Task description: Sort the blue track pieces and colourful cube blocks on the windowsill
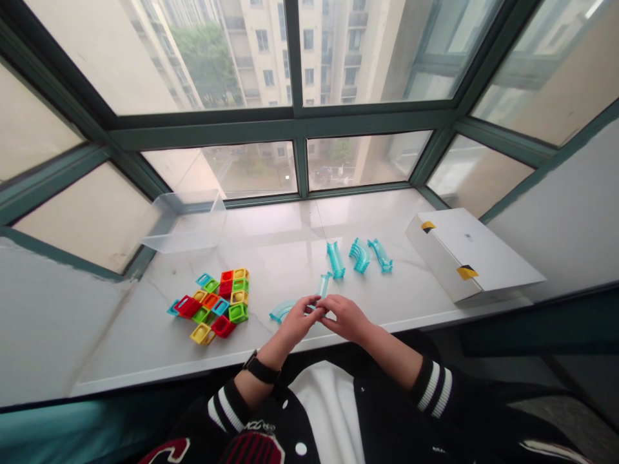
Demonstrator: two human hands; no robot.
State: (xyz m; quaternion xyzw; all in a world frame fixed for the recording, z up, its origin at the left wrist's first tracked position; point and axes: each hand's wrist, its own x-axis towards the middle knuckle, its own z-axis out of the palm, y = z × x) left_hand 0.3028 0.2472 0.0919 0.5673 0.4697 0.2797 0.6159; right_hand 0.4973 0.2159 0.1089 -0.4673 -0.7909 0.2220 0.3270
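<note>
My left hand point(300, 317) and my right hand point(347, 317) meet at the front of the sill, thumbs and fingertips pressed together. A translucent light-blue straight track piece point(324, 284) sticks out beyond the pinched fingers, its near end hidden by them. Beside my left hand a curved light-blue track piece point(282, 312) shows, partly covered by that hand. I cannot tell whether these two pieces are joined. Farther back lie a straight track piece point(335, 260), a curved one point(360, 255) and another narrow one point(380, 256).
Several red, yellow, green and blue square toy blocks point(211, 301) lie in a group on the left. A clear plastic bin point(186, 243) stands behind them. On the right sits a white box point(476, 254) with yellow-black tabs. Windows with green frames point(207, 136) enclose the marbled sill point(271, 241).
</note>
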